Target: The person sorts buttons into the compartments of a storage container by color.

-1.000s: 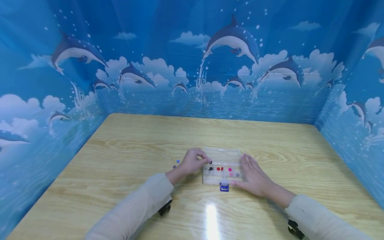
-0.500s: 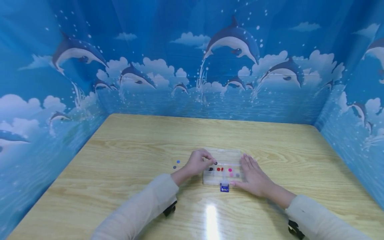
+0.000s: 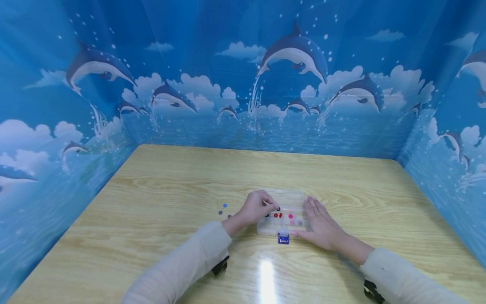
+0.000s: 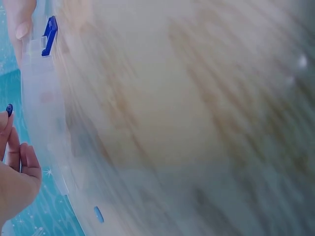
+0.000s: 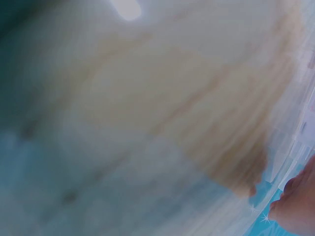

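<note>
My left hand (image 3: 256, 209) pinches a small dark button (image 3: 279, 209) between thumb and fingertip, over the middle of a clear plastic box (image 3: 267, 228). In the left wrist view the same button (image 4: 9, 109) looks dark blue, held at the fingertips. The box lies with its lid open toward the back. Inside its compartments are red buttons (image 3: 276, 215), pink ones (image 3: 290, 216) and a black one partly hidden by my left hand. Along the box's right side rests my right hand (image 3: 320, 223), fingers straight, thumb near the front edge. A blue latch (image 3: 283, 238) hangs at the front.
Left of the box, a blue button (image 3: 225, 205) and a grey one (image 3: 220, 213) lie on the wood-grain table (image 3: 182, 177), with another dark button (image 3: 229, 216) beside my left wrist. A dolphin-print curtain (image 3: 212, 122) borders the table at the back and sides.
My left hand has moved right across the box with the dark button, now covering part of the black one in the left compartment. The right hand has stayed in place.
</note>
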`<act>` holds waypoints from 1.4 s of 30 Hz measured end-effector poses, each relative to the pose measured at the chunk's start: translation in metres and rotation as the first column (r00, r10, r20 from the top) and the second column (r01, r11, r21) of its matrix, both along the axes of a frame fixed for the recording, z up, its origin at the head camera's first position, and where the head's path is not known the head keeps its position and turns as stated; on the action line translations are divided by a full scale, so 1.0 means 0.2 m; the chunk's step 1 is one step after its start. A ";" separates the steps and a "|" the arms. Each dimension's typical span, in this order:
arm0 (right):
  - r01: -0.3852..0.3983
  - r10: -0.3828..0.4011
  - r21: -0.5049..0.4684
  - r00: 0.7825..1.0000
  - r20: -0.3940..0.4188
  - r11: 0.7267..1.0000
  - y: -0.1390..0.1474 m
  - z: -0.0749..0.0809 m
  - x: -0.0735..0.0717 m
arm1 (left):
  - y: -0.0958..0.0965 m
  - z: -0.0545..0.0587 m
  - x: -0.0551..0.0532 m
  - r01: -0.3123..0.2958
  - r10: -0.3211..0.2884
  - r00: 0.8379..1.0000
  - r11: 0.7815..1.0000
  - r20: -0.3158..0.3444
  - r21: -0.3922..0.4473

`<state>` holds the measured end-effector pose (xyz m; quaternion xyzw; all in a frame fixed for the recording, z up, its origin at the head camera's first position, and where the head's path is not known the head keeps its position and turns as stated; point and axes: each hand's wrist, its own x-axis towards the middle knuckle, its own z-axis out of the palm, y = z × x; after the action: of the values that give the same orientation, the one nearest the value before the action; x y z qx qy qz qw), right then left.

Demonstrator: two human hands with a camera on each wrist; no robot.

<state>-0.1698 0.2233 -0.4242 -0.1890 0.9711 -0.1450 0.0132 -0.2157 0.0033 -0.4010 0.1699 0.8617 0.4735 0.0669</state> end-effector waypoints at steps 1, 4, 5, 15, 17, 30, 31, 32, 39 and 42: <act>0.001 -0.001 -0.001 1.000 0.001 1.000 0.00 0.00 0.00 | 0.00 0.00 0.00 -0.001 0.001 1.000 1.000 0.000 0.002; 0.002 -0.002 -0.001 1.000 -0.001 1.000 0.00 0.00 0.00 | 0.01 0.01 0.00 -0.008 0.008 1.000 1.000 -0.001 0.000; 0.003 -0.003 0.000 1.000 0.000 1.000 0.00 0.01 0.00 | 0.01 0.01 0.00 -0.009 0.009 1.000 1.000 -0.002 0.000; 0.004 -0.005 0.008 1.000 0.010 1.000 -0.01 0.02 -0.01 | 0.05 0.01 0.00 0.026 -0.024 0.999 0.999 -0.049 0.039; 0.003 -0.003 0.009 1.000 0.011 1.000 -0.01 0.02 0.00 | 0.07 0.01 0.01 0.038 -0.035 0.997 0.998 -0.061 0.042; -0.003 0.003 -0.009 1.000 -0.004 1.000 -0.01 0.02 0.01 | 0.17 0.00 0.04 0.122 -0.115 0.983 0.992 -0.146 0.038; -0.005 0.005 -0.011 1.000 -0.011 1.000 -0.01 0.02 0.01 | 0.18 0.00 0.04 0.129 -0.123 0.981 0.991 -0.152 0.033; -0.006 0.006 -0.011 1.000 -0.015 1.000 -0.01 0.02 0.01 | 0.19 0.00 0.04 0.135 -0.129 0.979 0.991 -0.156 0.026; -0.014 0.013 -0.021 1.000 -0.021 1.000 -0.01 0.01 0.01 | 0.23 -0.01 0.03 0.165 -0.174 0.964 0.984 -0.201 -0.063; -0.017 0.016 -0.020 1.000 -0.016 1.000 0.00 0.01 0.01 | 0.25 -0.02 0.03 0.171 -0.194 0.954 0.978 -0.227 -0.118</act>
<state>-0.1682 0.2225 -0.4218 -0.1984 0.9681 -0.1532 0.0047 -0.2101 0.0535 -0.4045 0.3007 0.8661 0.3991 0.0153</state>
